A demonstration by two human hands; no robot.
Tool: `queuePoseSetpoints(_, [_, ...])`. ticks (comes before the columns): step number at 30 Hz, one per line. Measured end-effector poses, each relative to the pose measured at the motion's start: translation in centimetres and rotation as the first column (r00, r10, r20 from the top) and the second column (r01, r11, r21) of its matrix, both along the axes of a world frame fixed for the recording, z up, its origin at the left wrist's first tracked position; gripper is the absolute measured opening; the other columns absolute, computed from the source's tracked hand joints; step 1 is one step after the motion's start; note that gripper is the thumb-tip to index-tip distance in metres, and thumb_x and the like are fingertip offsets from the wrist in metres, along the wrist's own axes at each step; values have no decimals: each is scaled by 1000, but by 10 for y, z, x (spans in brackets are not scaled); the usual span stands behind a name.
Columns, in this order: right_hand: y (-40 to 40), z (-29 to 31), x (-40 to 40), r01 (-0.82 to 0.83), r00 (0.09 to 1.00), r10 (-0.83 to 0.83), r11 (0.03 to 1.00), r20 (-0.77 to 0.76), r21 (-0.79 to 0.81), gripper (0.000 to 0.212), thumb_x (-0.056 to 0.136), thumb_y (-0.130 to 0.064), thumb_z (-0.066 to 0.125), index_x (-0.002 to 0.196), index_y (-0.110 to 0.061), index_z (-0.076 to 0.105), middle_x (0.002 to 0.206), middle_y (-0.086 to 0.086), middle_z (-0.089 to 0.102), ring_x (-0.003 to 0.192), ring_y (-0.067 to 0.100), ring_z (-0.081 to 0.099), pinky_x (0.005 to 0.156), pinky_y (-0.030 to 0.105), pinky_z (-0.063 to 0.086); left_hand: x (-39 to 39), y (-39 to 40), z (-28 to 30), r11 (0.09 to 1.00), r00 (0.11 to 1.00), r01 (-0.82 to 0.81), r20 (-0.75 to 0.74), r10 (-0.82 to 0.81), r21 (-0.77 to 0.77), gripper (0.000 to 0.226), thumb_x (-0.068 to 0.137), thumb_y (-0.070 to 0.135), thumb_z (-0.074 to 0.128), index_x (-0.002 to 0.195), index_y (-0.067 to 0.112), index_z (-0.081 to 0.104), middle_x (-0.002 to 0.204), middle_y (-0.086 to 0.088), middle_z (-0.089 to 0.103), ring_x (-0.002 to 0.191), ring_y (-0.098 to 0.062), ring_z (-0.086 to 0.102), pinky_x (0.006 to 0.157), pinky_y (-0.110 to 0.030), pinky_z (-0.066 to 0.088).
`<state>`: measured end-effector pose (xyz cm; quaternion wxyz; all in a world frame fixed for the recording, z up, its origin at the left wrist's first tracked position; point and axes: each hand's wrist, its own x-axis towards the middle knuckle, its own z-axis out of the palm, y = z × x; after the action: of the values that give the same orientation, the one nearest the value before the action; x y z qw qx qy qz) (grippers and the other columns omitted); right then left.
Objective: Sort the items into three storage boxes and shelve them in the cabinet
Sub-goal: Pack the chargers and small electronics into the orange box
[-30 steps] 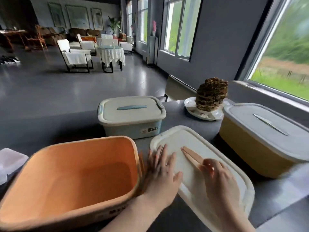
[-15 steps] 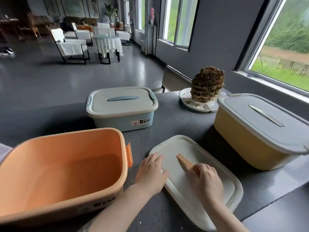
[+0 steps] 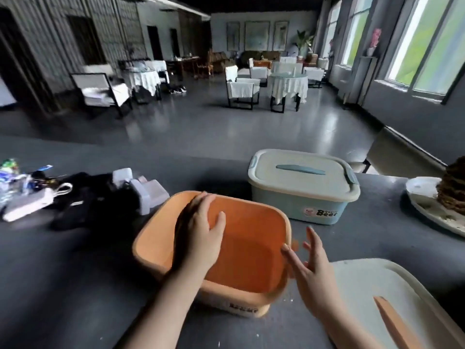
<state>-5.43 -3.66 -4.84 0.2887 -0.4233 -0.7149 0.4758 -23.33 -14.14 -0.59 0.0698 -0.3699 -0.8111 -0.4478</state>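
Note:
An open, empty orange storage box (image 3: 251, 250) stands on the dark counter before me. My left hand (image 3: 201, 233) reaches over it, fingers straight, touching its far left rim. My right hand (image 3: 310, 269) is open beside the box's right wall, near its orange latch. The box's cream lid (image 3: 377, 295) with an orange handle lies flat at the lower right. A blue box (image 3: 302, 192) with its lid on stands behind. A pile of loose items (image 3: 83, 197), dark cloth, white cases and packets, lies at the left.
A white plate (image 3: 427, 205) holding a brown honeycomb-like stack sits at the right edge. Beyond the counter (image 3: 75, 285) is a grey hall with white-covered chairs and tables. Windows line the right wall.
Both hands left the cream lid and moved left to the orange box. My view swung left, so the yellow box is out of sight and the item pile came into view.

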Motion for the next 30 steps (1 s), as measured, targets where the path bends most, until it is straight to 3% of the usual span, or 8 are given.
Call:
queuePoseSetpoints(4, [3, -3, -30, -34, 994, 29, 998, 108, 43, 81, 83, -37, 70, 149, -23, 25, 146, 5, 44, 129, 26, 45, 107, 49, 38, -62, -53, -17, 959, 952, -257, 142, 272, -118, 54, 78, 31, 50, 127, 9, 56, 139, -7, 49, 130, -26, 43, 109, -43, 34])
queuePoseSetpoints(10, [4, -1, -58, -67, 979, 42, 991, 201, 119, 71, 80, 6, 65, 144, -13, 39, 134, 7, 53, 121, 26, 49, 101, 39, 34, -101, -86, -25, 973, 865, -199, 445, 229, -115, 58, 87, 22, 57, 142, 12, 40, 147, -6, 39, 132, -22, 40, 108, -29, 31])
queuePoseSetpoints(12, [-2, 2, -74, -79, 973, 52, 990, 223, 114, 71, 82, 5, 65, 144, -16, 39, 139, 7, 51, 125, 28, 48, 103, 42, 34, -119, -94, -29, 977, 859, -156, 469, 208, -147, 55, 92, 14, 55, 144, 15, 36, 145, -2, 42, 128, -21, 43, 101, -23, 32])
queuePoseSetpoints(17, [-40, 5, -114, -11, 979, -13, 994, 202, 113, 69, 78, -24, 69, 141, -25, 42, 134, 3, 54, 119, 32, 53, 93, 45, 39, -178, -127, -32, 950, 909, -61, 376, 180, -308, 60, 92, 36, 52, 147, 32, 28, 150, 8, 35, 134, -14, 37, 109, -36, 33])
queuePoseSetpoints(20, [-57, 8, -130, 25, 965, -56, 992, 255, 123, 64, 84, -10, 70, 139, -30, 44, 134, 3, 56, 116, 31, 55, 94, 46, 40, -212, -142, -31, 935, 947, 27, 309, 90, -354, 60, 94, 37, 49, 148, 30, 26, 153, 11, 28, 138, -12, 30, 111, -29, 27])
queuePoseSetpoints(24, [-54, -13, -127, 119, 902, -182, 976, 392, 180, 62, 75, -40, 77, 118, -65, 40, 128, -3, 62, 109, 28, 61, 91, 42, 47, -240, -149, -38, 917, 964, 154, 258, -59, -369, 54, 95, 41, 45, 146, 28, 31, 151, 15, 29, 137, -8, 28, 111, -25, 25])
queuePoseSetpoints(26, [-53, -15, -127, 131, 849, -260, 947, 460, 294, 66, 68, -67, 71, 128, -56, 44, 130, 4, 61, 115, 34, 57, 92, 37, 44, -247, -150, -39, 917, 955, 213, 271, -123, -336, 49, 95, 44, 43, 142, 29, 37, 146, 18, 34, 132, -6, 34, 107, -24, 29])
queuePoseSetpoints(30, [-92, 43, -184, 153, 833, -367, 872, 415, 465, 55, 78, -45, 60, 126, -18, 60, 122, 14, 64, 117, 39, 50, 96, 48, 41, -263, -146, -43, 922, 953, 272, 211, -218, -275, 45, 94, 45, 46, 134, 24, 47, 134, 17, 45, 123, -5, 44, 101, -19, 33])
